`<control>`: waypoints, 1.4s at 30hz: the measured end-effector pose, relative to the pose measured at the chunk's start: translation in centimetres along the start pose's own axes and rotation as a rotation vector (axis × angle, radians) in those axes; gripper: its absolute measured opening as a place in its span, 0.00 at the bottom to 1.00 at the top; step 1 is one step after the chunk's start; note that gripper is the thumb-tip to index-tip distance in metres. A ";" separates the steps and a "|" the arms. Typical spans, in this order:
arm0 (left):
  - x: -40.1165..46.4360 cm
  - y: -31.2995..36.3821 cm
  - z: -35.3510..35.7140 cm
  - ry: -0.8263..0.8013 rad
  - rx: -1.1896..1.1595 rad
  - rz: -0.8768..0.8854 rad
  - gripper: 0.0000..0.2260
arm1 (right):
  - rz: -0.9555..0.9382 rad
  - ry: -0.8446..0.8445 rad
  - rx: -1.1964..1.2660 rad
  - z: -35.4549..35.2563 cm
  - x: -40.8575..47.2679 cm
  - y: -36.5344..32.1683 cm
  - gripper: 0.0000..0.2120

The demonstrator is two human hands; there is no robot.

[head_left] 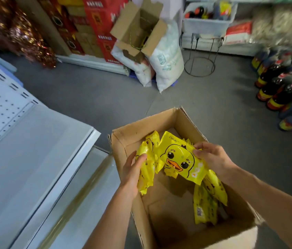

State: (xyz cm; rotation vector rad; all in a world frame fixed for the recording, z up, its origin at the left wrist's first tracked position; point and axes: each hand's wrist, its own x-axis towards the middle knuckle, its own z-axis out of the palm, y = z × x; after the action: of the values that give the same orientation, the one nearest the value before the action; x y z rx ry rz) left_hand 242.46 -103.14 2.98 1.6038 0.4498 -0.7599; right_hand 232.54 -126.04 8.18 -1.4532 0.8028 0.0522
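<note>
A person's two hands work over an open cardboard box (159,123) in the lower centre of the frame. The right hand (211,157) pinches the edge of a yellow packet printed with a cartoon duck face (179,159), held face-up just above the box's opening. The left hand (132,169), lower centre-left, curls its fingers around a second yellow packet (147,169) held upright against the box's left wall. More yellow packets (206,203) stand on edge inside the box at its right side, with bare cardboard floor showing between them. White metal shelving (34,150) fills the left of the frame. On the grey floor at upper centre, another opened carton (138,27) rests on white sacks (166,58); dark bottles with yellow labels (276,87) line the right edge.
</note>
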 end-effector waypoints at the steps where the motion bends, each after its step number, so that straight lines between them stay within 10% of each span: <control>1: -1.5 -0.4 -0.2 -0.008 -0.021 0.015 0.38 | 0.026 -0.057 0.054 -0.4 -1.3 -0.7 0.04; 6: -13.2 1.0 -1.0 -0.077 -0.232 0.123 0.22 | 0.055 -0.311 0.041 -0.6 -8.0 -4.3 0.04; 10: -20.3 0.4 -2.8 -0.135 -0.212 0.238 0.38 | -0.057 -0.399 -0.031 1.0 -12.9 -7.4 0.06; 12: -23.3 0.2 -4.0 -0.111 -0.188 0.305 0.28 | -0.111 -0.444 -0.068 2.2 -15.3 -8.7 0.06; 26: -37.8 0.3 -16.7 0.424 -0.458 0.500 0.24 | -0.308 -0.779 -0.093 16.4 -29.8 -13.2 0.27; 31: -42.2 -0.9 -23.1 0.646 -0.411 0.602 0.06 | -0.378 -0.951 -0.115 22.3 -35.0 -13.5 0.16; 42: -53.0 -2.3 -39.6 0.843 -0.516 0.720 0.05 | -0.537 -1.084 -0.356 37.5 -46.9 -14.5 0.25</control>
State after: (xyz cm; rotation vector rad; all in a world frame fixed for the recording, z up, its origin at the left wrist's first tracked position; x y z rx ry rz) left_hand 212.11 -57.23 39.76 1.3740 0.5466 0.5761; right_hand 221.70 -74.98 41.26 -1.6335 -0.5041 0.5425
